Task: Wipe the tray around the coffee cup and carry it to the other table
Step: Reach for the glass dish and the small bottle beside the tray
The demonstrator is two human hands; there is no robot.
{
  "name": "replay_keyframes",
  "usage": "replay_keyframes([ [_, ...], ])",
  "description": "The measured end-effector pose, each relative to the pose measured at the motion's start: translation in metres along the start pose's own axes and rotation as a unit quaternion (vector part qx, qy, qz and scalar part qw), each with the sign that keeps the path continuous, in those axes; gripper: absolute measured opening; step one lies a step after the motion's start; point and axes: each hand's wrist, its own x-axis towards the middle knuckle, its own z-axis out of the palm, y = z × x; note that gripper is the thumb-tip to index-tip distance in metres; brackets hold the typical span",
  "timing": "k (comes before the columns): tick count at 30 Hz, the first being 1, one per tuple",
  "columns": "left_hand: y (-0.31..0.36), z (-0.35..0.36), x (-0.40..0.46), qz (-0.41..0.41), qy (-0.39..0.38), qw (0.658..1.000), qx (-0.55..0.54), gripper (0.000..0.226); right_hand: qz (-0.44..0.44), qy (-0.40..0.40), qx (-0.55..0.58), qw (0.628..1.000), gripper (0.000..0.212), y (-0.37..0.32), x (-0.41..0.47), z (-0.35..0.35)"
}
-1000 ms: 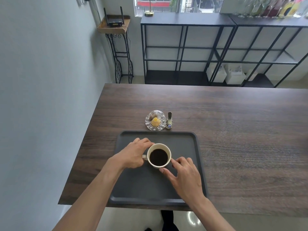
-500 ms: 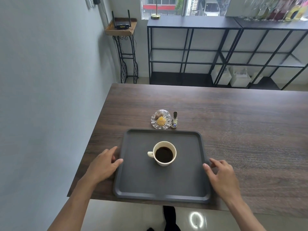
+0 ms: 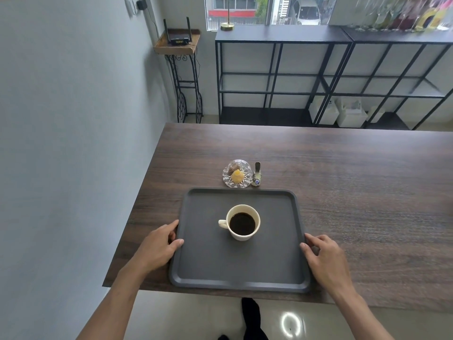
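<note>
Both hands clasp the dark tray's side rims, left hand point(image 3: 159, 246) and right hand point(image 3: 324, 253), the full coffee cup point(image 3: 243, 222) mid-tray point(image 3: 235, 268) on the wooden table point(image 3: 355, 192); I should lift evenly (slowly, level) so nothing spills

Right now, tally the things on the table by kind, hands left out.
Tray: 1
Coffee cup: 1
Glass dome dish: 1
Small bird figurine: 1
Total: 4
</note>
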Motion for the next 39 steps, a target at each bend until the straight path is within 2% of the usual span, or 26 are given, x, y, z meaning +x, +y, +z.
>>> replay_keyframes([
  [34, 0.0, -0.001, 0.0, -0.003, -0.009, 1.0, -0.016, 0.065, 0.023, 0.005, 0.001, 1.0, 0.032, 0.002, -0.005, 0.001],
  [39, 0.003, -0.003, 0.013, -0.051, 0.055, 0.997, -0.018, 0.054, 0.048, 0.044, 0.017, 0.998, 0.024, 0.004, 0.009, -0.002],
])
